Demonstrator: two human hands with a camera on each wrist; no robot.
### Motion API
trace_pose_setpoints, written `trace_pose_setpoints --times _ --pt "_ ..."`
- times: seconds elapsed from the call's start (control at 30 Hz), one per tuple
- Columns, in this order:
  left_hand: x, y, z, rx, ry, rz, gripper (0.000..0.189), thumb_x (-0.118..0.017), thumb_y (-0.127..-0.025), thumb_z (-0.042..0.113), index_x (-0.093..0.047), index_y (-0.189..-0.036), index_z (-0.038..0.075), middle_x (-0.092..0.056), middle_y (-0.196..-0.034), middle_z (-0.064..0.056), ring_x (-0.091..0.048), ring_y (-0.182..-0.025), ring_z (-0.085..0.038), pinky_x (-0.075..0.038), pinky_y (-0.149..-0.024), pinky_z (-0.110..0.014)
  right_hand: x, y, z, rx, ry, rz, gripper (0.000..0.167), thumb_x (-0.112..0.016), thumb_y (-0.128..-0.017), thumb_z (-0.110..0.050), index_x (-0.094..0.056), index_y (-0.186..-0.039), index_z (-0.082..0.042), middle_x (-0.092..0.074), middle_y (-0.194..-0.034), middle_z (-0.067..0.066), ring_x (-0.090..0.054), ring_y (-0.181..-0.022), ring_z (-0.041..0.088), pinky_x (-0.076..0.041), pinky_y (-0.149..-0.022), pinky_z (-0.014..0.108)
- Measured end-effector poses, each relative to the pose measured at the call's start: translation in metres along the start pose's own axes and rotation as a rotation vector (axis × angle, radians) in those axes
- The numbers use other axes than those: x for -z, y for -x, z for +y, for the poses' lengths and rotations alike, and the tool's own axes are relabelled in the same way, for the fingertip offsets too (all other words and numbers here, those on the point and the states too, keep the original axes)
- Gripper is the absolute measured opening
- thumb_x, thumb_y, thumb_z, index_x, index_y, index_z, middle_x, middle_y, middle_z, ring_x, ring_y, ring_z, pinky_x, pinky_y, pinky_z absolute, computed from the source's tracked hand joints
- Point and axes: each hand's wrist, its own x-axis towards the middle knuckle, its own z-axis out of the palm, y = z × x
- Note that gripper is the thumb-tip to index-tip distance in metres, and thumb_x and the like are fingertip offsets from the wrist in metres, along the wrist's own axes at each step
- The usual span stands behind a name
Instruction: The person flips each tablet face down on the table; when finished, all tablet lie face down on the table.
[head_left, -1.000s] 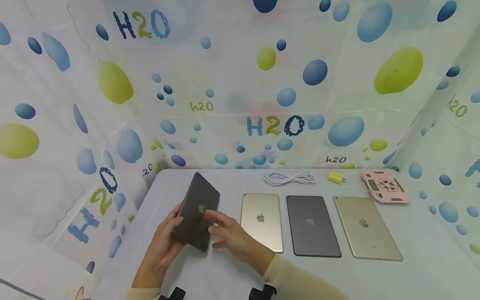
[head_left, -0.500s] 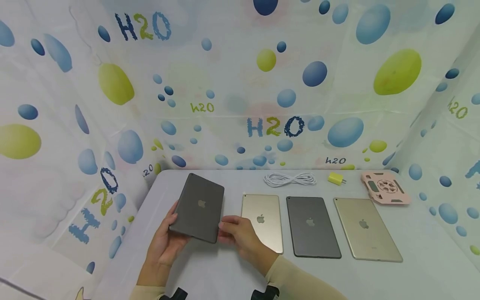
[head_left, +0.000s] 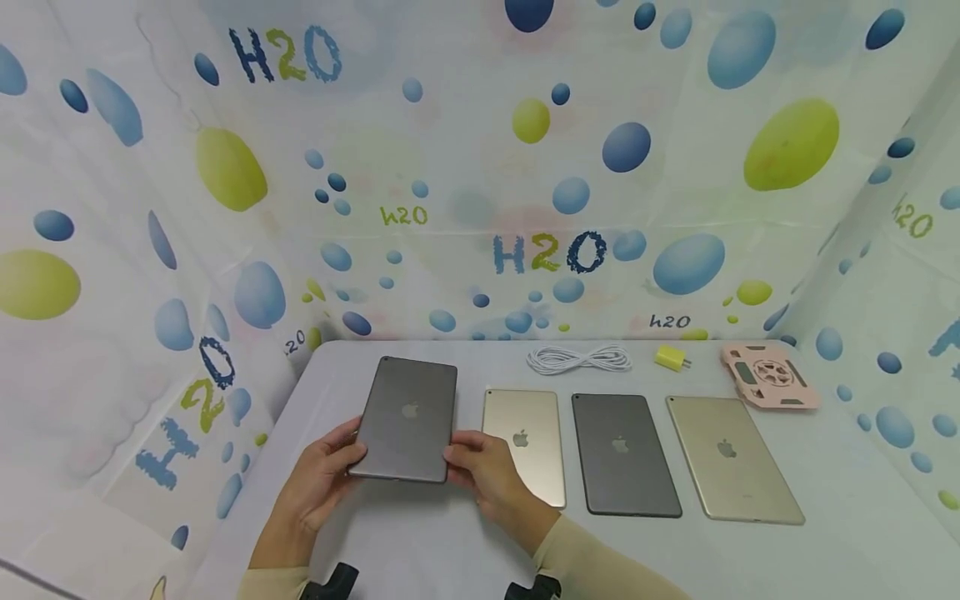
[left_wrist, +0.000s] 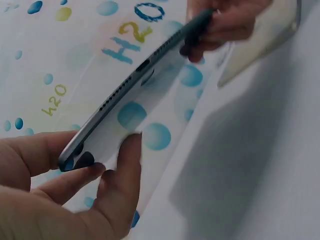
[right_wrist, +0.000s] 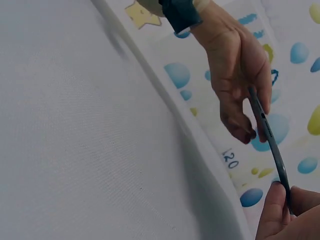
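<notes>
A dark grey tablet (head_left: 405, 421) is held in both hands above the left part of the table, its back with an apple logo facing up. My left hand (head_left: 318, 475) grips its lower left corner, thumb on the back and fingers beneath. At the lower right edge my right hand (head_left: 483, 475) pinches it between thumb and fingers. In the left wrist view the tablet's edge (left_wrist: 142, 66) shows a charging port and speaker holes, and its glossy screen mirrors the left hand's fingers. The right wrist view shows the tablet (right_wrist: 272, 140) edge-on between both hands.
To the right lie a gold tablet (head_left: 525, 433), a dark grey tablet (head_left: 626, 454) and another gold tablet (head_left: 735, 458), all back up. Behind them are a coiled white cable (head_left: 580, 358), a yellow plug adapter (head_left: 672, 358) and a pink case-like object with a round grille (head_left: 771, 375).
The tablet has turned from a steep tilt to a flatter pose, its back facing me more fully. My right hand has moved from the tablet's back to grip its lower right edge.
</notes>
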Motion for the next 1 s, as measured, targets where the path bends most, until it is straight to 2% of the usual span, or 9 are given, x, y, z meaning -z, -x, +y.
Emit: trace_pose_setpoints --times 0.1,0.17,0.23,0.47,0.77,1.0 --pt "-0.001 -0.001 0.004 0.04 -0.216 0.069 0.059 -0.058 -0.099 -0.001 -0.036 -0.153 -0.007 -0.056 -0.121 -0.001 -0.06 -0.102 -0.009 -0.054 -0.084 -0.025 0.0 0.0 0.0 0.01 0.003 0.004 0.032 -0.068 -0.092 0.003 -0.063 -0.123 0.011 -0.065 -0.096 0.005 -0.068 -0.083 0.012 -0.059 -0.071 0.024" --pt "-0.001 -0.003 0.004 0.048 -0.299 0.096 0.057 -0.06 -0.098 -0.001 -0.039 -0.15 -0.009 -0.055 -0.118 -0.004 -0.057 -0.1 -0.01 -0.052 -0.082 -0.023 0.0 0.001 0.0 0.014 0.008 0.007 0.032 -0.068 -0.092 0.003 -0.063 -0.123 0.011 -0.065 -0.096 0.005 -0.068 -0.083 0.012 -0.059 -0.071 0.023" --pt "-0.001 -0.004 0.003 0.05 -0.341 0.106 0.054 -0.06 -0.097 -0.002 -0.042 -0.148 -0.011 -0.054 -0.114 -0.006 -0.055 -0.099 -0.011 -0.052 -0.081 -0.022 0.0 0.002 -0.001 0.015 0.009 0.009 0.032 -0.068 -0.092 0.003 -0.063 -0.123 0.011 -0.065 -0.096 0.005 -0.068 -0.082 0.011 -0.059 -0.071 0.023" --pt "0.002 -0.01 -0.006 0.072 -0.355 0.13 0.053 -0.062 -0.096 -0.003 -0.046 -0.146 -0.011 -0.051 -0.104 -0.002 -0.053 -0.093 -0.011 -0.052 -0.078 -0.022 0.001 0.0 0.003 0.036 0.033 0.031 0.032 -0.067 -0.092 0.005 -0.061 -0.123 0.013 -0.065 -0.097 0.006 -0.067 -0.082 0.011 -0.059 -0.07 0.023" --pt "0.005 -0.016 -0.014 0.08 -0.378 0.101 0.051 -0.063 -0.096 -0.002 -0.046 -0.143 -0.014 -0.051 -0.101 -0.003 -0.053 -0.092 -0.01 -0.051 -0.078 -0.021 -0.002 -0.002 0.009 0.079 0.107 0.063 0.034 -0.065 -0.093 0.006 -0.059 -0.125 0.017 -0.065 -0.097 0.009 -0.067 -0.081 0.011 -0.06 -0.071 0.025" --pt "0.005 -0.02 -0.017 0.084 -0.441 0.1 0.047 -0.062 -0.097 -0.001 -0.049 -0.14 -0.015 -0.052 -0.103 -0.005 -0.052 -0.095 -0.012 -0.051 -0.078 -0.019 0.001 -0.004 0.01 0.068 0.182 0.081 0.036 -0.065 -0.093 0.004 -0.059 -0.127 0.016 -0.067 -0.101 0.013 -0.069 -0.084 0.013 -0.061 -0.072 0.027"
